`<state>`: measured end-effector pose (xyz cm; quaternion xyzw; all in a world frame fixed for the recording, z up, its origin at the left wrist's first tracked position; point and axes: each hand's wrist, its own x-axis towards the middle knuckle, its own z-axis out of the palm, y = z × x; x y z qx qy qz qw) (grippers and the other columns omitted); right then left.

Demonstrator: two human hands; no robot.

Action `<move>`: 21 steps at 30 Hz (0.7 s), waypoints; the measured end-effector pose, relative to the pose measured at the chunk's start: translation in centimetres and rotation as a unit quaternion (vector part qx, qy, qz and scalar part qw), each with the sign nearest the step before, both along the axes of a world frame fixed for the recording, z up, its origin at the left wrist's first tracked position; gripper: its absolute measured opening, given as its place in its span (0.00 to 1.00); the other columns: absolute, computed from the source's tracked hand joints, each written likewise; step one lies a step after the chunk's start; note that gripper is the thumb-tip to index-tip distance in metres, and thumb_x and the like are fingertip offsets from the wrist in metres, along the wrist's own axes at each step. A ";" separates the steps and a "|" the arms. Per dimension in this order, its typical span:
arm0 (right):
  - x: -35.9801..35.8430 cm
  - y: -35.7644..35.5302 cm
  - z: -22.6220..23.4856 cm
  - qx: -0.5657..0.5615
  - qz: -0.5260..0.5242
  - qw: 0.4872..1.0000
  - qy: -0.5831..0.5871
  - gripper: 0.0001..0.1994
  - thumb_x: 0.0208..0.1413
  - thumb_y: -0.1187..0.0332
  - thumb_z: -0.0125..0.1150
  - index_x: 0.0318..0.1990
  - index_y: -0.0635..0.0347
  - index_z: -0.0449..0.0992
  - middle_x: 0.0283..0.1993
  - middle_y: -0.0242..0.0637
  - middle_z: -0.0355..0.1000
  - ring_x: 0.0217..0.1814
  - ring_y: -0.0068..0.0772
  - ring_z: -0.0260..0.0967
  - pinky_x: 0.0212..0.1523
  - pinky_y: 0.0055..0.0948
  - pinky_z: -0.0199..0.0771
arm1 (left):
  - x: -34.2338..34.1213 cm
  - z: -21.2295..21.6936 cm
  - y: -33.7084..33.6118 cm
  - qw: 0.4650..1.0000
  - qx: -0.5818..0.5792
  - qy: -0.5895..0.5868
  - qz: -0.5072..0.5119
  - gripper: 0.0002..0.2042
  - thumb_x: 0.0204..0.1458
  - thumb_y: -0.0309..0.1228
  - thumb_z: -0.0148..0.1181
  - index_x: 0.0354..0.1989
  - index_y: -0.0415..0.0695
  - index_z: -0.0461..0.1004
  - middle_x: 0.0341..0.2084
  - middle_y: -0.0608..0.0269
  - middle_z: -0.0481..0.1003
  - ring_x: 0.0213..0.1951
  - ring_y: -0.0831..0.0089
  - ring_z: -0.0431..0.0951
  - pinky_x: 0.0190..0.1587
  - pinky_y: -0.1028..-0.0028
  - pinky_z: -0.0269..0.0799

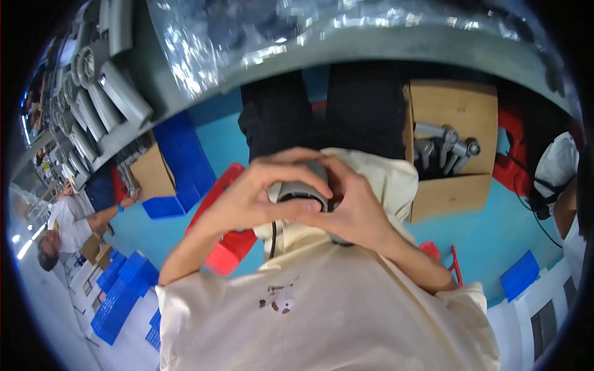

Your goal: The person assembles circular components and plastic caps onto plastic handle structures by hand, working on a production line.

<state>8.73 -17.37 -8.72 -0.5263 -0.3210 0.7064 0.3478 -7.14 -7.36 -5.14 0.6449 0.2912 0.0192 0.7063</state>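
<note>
In front of my chest, both hands hold a grey plastic housing [304, 190] with a rounded body and a dark open rim. My left hand [250, 191] curls round it from the left, fingers over the top and thumb along the lower edge. From the other side my right hand [352, 201] grips it, its thumb meeting the left one near the rim. The palms and fingers hide much of the part, so its full shape cannot be made out. A dark cord [273, 238] hangs below my left hand.
A cardboard box [455, 195] at right holds several grey handle-shaped parts [448, 145]. More grey housings [124, 96] line the bench at left, near clear plastic wrapping [198, 49]. Blue bins [127, 278] and a red stool [226, 253] stand around. Another person [71, 222] works at far left.
</note>
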 end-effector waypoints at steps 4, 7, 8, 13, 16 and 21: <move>0.6 0.5 1.1 0.003 -0.004 0.999 0.032 0.38 0.41 0.68 0.73 0.58 0.67 0.57 0.49 0.38 0.64 0.50 0.25 0.63 0.48 0.26 0.68 | 0.9 1.6 0.6 0.996 0.085 -0.023 0.027 0.12 0.42 0.25 0.65 0.37 0.39 0.78 0.50 0.47 0.70 0.48 0.58 0.73 0.50 0.67 0.67; 1.2 0.5 2.6 0.117 -0.016 0.991 -0.065 0.39 0.42 0.61 0.73 0.59 0.67 0.57 0.46 0.41 0.65 0.48 0.31 0.65 0.47 0.28 0.68 | 1.6 3.8 1.3 0.982 0.175 -0.015 0.076 0.11 0.44 0.24 0.64 0.38 0.40 0.78 0.49 0.49 0.71 0.47 0.61 0.74 0.48 0.69 0.69; 1.8 0.3 3.6 0.122 -0.003 0.985 -0.123 0.38 0.42 0.60 0.73 0.58 0.68 0.58 0.44 0.42 0.66 0.46 0.35 0.67 0.46 0.30 0.69 | 1.6 4.9 1.6 0.978 0.186 -0.015 0.096 0.11 0.45 0.25 0.64 0.39 0.40 0.78 0.48 0.50 0.71 0.45 0.63 0.75 0.47 0.70 0.70; 4.2 3.0 10.1 0.430 0.029 0.757 -0.491 0.23 0.41 0.62 0.69 0.42 0.67 0.70 0.33 0.39 0.63 0.31 0.37 0.66 0.30 0.28 0.68 | 1.9 8.4 3.2 0.953 0.203 -0.086 0.209 0.14 0.48 0.29 0.59 0.42 0.36 0.74 0.47 0.50 0.72 0.47 0.66 0.73 0.48 0.70 0.68; 5.7 6.7 13.0 0.497 0.056 0.687 -0.527 0.21 0.40 0.61 0.67 0.38 0.66 0.70 0.31 0.38 0.60 0.27 0.32 0.66 0.20 0.27 0.66 | 1.3 8.9 4.8 0.884 0.338 -0.145 0.289 0.26 0.56 0.45 0.49 0.53 0.35 0.65 0.52 0.50 0.68 0.52 0.65 0.68 0.51 0.68 0.65; 10.7 22.9 18.1 0.501 0.012 0.638 -0.584 0.22 0.47 0.54 0.63 0.28 0.70 0.70 0.25 0.51 0.69 0.27 0.48 0.69 0.27 0.40 0.68 | -1.0 8.2 6.0 0.806 0.376 -0.106 0.445 0.15 0.55 0.32 0.50 0.48 0.35 0.70 0.49 0.52 0.70 0.47 0.65 0.73 0.49 0.69 0.68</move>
